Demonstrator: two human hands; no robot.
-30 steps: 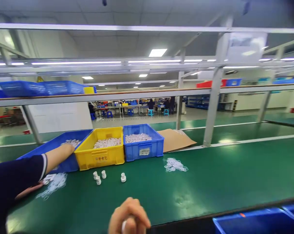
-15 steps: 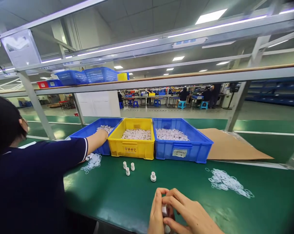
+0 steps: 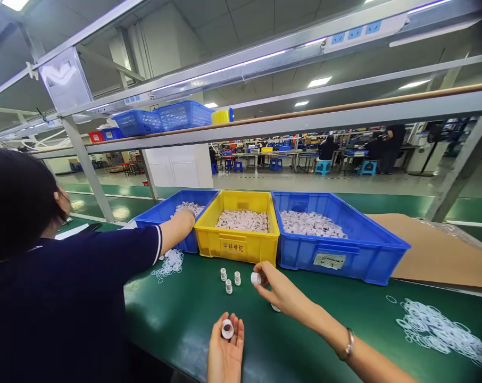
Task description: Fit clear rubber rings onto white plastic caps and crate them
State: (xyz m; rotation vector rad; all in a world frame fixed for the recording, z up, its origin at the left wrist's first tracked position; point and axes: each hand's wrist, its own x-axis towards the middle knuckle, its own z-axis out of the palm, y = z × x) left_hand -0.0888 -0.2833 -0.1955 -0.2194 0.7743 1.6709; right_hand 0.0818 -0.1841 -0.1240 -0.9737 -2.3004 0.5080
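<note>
My left hand (image 3: 227,346) is palm up near the table's front edge, thumb and fingers curled around a white plastic fitting (image 3: 227,329) whose round opening faces me. Further forward, my right hand (image 3: 275,284) pinches a short white plastic ring (image 3: 256,278) between thumb and fingers, just in front of the yellow bin (image 3: 236,244). Several small white fittings (image 3: 229,286) stand upright on the green table to the left of that ring. Under my right wrist another white fitting (image 3: 276,307) is mostly hidden.
Blue bins (image 3: 342,255) with white parts flank the yellow one. Thin white rings (image 3: 440,327) lie piled at the right, and a second ring pile (image 3: 169,265) at the left. A co-worker's arm (image 3: 177,231) reaches into the left bin. Cardboard (image 3: 436,250) lies behind at right.
My hands have come apart. The right has moved forward to the bins and now pinches a white ring; the left has turned palm up with a fitting. The view has shifted.
</note>
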